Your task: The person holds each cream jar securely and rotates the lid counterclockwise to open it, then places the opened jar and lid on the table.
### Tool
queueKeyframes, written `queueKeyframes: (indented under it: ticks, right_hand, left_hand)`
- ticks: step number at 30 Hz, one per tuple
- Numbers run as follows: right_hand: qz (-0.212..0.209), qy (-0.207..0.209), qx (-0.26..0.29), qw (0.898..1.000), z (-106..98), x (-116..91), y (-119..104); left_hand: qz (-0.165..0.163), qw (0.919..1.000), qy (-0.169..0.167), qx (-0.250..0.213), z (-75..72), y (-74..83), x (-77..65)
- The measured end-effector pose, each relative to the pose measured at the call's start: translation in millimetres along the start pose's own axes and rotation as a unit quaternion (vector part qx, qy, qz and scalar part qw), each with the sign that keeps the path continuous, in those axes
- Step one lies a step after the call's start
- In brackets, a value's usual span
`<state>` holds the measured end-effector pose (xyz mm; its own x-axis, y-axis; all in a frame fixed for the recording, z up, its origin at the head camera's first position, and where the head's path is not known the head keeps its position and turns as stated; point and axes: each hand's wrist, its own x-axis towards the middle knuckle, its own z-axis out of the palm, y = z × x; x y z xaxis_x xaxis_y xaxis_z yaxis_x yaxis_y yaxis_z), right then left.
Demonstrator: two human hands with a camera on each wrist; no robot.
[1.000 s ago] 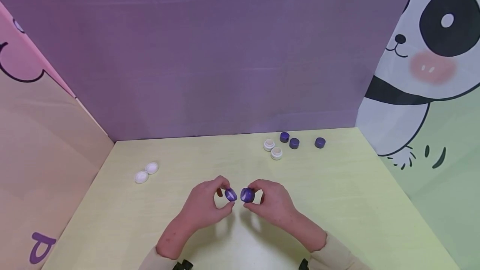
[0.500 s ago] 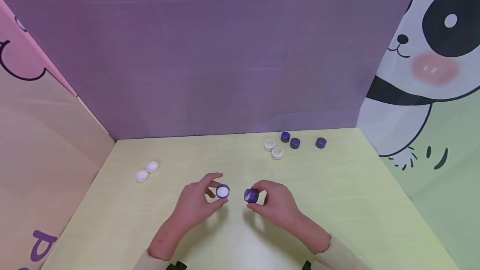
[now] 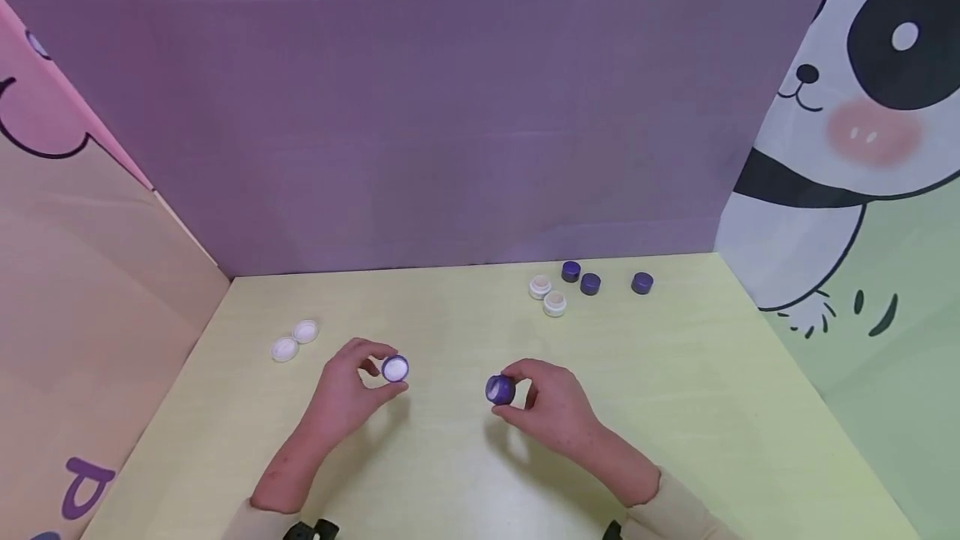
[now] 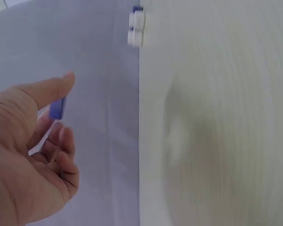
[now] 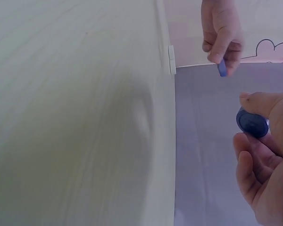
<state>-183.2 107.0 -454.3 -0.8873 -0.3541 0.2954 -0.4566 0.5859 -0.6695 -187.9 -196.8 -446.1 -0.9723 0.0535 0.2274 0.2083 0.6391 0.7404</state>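
My left hand (image 3: 345,394) pinches a small purple lid (image 3: 395,368) between thumb and fingers, its white inner face turned toward the head camera. In the left wrist view that lid (image 4: 57,108) shows edge-on below the thumb. To the right, my right hand (image 3: 553,402) holds a little purple jar (image 3: 500,390) by its sides, tilted so the mouth faces left. The right wrist view shows the rounded base of this jar (image 5: 253,124) between thumb and fingers. Lid and jar are well apart, both held above the table.
On the pale table (image 3: 450,473), two white round lids (image 3: 285,349) lie at the left. Toward the back right stand two white jars (image 3: 555,303) beside several small purple pieces (image 3: 590,284). A purple wall (image 3: 420,123) rises behind the table's back edge.
My left hand has moved left, carrying the purple lid away from the jar, and the lid has turned to show its white inside. The right hand has barely moved.
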Motion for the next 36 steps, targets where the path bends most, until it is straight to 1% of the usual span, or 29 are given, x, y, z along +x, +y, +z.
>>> queueKeyframes:
  ticks: [4, 10, 14, 17, 20, 23, 29, 32, 36]
  right_hand:
    - [-0.001, 0.009, 0.008, 1.0, -1.6, -1.1, 0.7]
    - [-0.004, 0.015, 0.009, 1.0, -2.4, -2.4, 2.8]
    - [-0.006, 0.016, 0.01, 1.0, -2.3, -3.0, 3.4]
    - [-0.005, 0.016, 0.011, 1.0, -1.9, -3.2, 3.7]
    - [-0.006, 0.017, 0.012, 1.0, -1.4, -3.0, 4.0]
    - [-0.01, 0.018, 0.015, 1.0, -0.3, -2.8, 4.1]
    - [-0.006, 0.008, 0.019, 1.0, 0.3, -3.0, 2.2]
    - [-0.001, 0.005, 0.018, 1.0, -0.4, -2.9, 1.6]
    - [0.004, -0.001, 0.021, 1.0, -0.8, -2.7, 1.6]
  left_hand:
    - [-0.029, 0.9991, 0.025, 0.015, -13.6, -15.6, 0.8]
    - [-0.067, 0.9964, 0.036, 0.036, -37.7, -37.3, 0.1]
    - [-0.097, 0.9918, 0.049, 0.066, -52.8, -53.8, -0.7]
    - [-0.12, 0.987, 0.067, 0.083, -62.6, -63.7, -2.7]
    - [-0.135, 0.9835, 0.081, 0.09, -70.8, -72.2, -4.8]
    - [-0.142, 0.9805, 0.09, 0.102, -78.5, -81.6, -6.8]
    - [-0.158, 0.975, 0.092, 0.126, -91.0, -100.4, -13.1]
    - [-0.158, 0.9748, 0.083, 0.134, -96.7, -107.8, -12.4]
    - [-0.169, 0.9746, 0.06, 0.134, -105.2, -116.0, -8.2]
